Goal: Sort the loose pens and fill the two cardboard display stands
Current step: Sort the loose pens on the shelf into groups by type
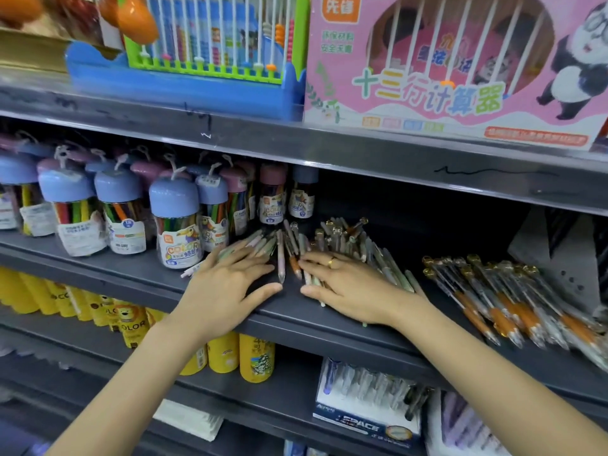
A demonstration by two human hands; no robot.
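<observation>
Loose pastel pens (297,248) lay piled on the dark middle shelf (329,327), just right of the blue-capped marker jars (176,222). Left hand (227,274) lay flat on the left part of the pile, fingers straight and slightly spread. Right hand (342,284), ring on one finger, pressed flat on the right part. Orange-grip pens (493,301) lay apart, further right.

A heap of pastel pens (329,248), green, pink and cream, lies jumbled on the dark shelf (329,327), near its front edge at the middle. Further right along that shelf a second batch, orange-gripped pens (493,301) with gold tops, lies fanned toward the front edge.
</observation>
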